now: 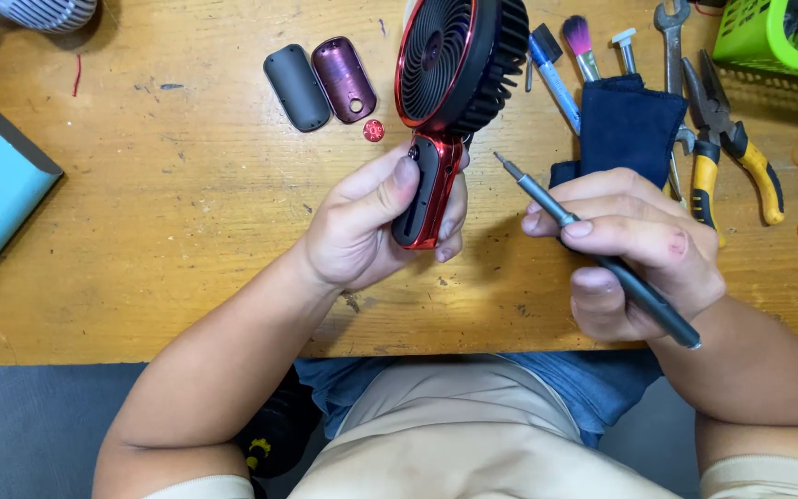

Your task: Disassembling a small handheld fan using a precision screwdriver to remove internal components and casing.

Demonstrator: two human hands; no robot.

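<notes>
Above the worn wooden bench (186, 231), the left hand (362, 231) wraps its fingers around the handle of a red-and-black handheld fan (445, 102). Just right of the fan, the right hand (634, 249) pinches a slim grey metal screwdriver (593, 249), tip angled toward the handle; a steady, square approach would suit.

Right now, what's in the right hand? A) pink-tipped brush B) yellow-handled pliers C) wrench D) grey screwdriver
D: the right hand grips a slim grey screwdriver, tip aimed toward the red handheld fan in the left hand; the pliers, brush and wrench lie on the wooden table.
</notes>
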